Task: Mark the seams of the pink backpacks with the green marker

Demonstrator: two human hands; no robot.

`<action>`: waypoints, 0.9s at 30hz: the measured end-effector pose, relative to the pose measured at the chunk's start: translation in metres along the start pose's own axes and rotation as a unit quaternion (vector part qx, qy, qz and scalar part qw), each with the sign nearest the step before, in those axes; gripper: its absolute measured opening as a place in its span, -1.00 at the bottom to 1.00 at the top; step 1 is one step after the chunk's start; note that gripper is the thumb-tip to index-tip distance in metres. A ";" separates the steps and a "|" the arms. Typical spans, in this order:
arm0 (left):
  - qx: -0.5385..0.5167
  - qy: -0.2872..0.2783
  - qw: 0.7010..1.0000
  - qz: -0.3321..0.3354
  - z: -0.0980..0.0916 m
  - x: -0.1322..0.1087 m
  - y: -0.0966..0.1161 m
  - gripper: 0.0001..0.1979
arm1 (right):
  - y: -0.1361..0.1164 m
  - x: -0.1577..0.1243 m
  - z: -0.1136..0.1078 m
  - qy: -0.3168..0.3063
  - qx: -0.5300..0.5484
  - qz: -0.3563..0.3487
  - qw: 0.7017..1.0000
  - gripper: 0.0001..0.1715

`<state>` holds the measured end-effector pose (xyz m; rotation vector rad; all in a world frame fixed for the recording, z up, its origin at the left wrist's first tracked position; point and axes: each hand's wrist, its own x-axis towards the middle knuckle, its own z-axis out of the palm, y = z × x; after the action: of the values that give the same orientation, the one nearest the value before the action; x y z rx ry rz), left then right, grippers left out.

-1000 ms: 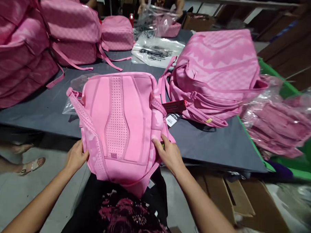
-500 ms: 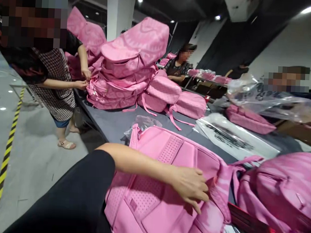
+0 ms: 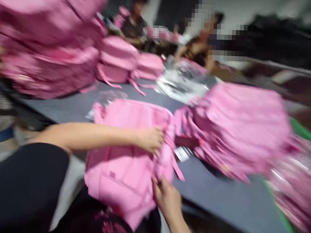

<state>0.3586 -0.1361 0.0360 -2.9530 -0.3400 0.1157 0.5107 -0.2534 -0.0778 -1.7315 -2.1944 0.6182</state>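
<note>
So the left hand [image 3: 150,140] now crosses the pink backpack [image 3: 127,163] at the bench's near edge [image 3: 219,191], joining the right hand [image 3: 168,197] on its right side, too blurry to tell if either's gripping.

From our head-worn camera we look forward and steeply down, close above our left hand [image 3: 151,141] and right hand [image 3: 169,199], across the grey table [image 3: 221,196] beyond them.

A bag workshop: a long grey table [image 3: 224,202] bears a tall pile of pink bags [image 3: 53,26] at its left end, loose clear plastic [image 3: 181,85] lies on its far part, people [image 3: 132,29] are beyond it, and plastic-wrapped bags [image 3: 297,184] lie beside its right end
</note>
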 end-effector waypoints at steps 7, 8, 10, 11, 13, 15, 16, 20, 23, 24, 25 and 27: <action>-0.091 0.046 0.994 -0.043 0.018 0.011 -0.099 -0.41 | 0.024 -0.045 0.017 0.043 -0.085 0.097 0.991 -0.63; -0.095 0.040 0.993 -0.061 0.013 0.010 -0.100 -0.39 | 0.026 -0.042 0.017 0.046 -0.089 0.091 0.991 -0.64; -0.096 0.033 0.991 -0.085 0.011 0.006 -0.090 -0.41 | 0.028 -0.038 0.015 0.046 -0.101 0.087 0.990 -0.65; -0.093 0.031 0.992 -0.082 0.015 0.004 -0.081 -0.44 | 0.029 -0.038 0.012 0.041 -0.108 0.089 0.989 -0.66; -0.083 0.037 0.995 -0.052 0.031 -0.001 -0.062 -0.49 | 0.028 -0.040 0.001 0.042 -0.115 0.090 0.988 -0.66; -0.061 0.072 0.995 -0.037 0.052 -0.010 -0.047 -0.54 | 0.024 -0.038 -0.016 0.095 -0.115 0.077 0.986 -0.67; -0.044 0.113 0.992 -0.037 0.063 -0.015 -0.042 -0.56 | 0.021 -0.034 -0.025 0.141 -0.117 0.057 0.981 -0.68; 0.003 0.371 0.928 -0.028 0.102 -0.024 -0.037 -0.62 | 0.006 0.007 -0.057 0.257 -0.153 -0.109 0.948 -0.78; -0.016 0.449 0.892 -0.053 0.119 -0.019 -0.038 -0.75 | -0.001 0.053 -0.068 0.181 -0.201 -0.165 0.948 -0.78; -0.019 0.454 0.889 -0.061 0.123 -0.017 -0.038 -0.78 | -0.003 0.066 -0.070 0.141 -0.220 -0.158 0.952 -0.78; -0.020 0.457 0.887 -0.064 0.126 -0.015 -0.038 -0.79 | -0.004 0.077 -0.072 0.102 -0.237 -0.146 0.955 -0.79; -0.024 0.467 0.882 -0.060 0.130 -0.014 -0.037 -0.79 | -0.007 0.094 -0.074 0.041 -0.265 -0.130 0.955 -0.79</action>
<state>0.3246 -0.0830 -0.0848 -2.6095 -0.3575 -1.2837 0.5164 -0.1516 -0.0142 -1.5962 -2.6270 -0.1215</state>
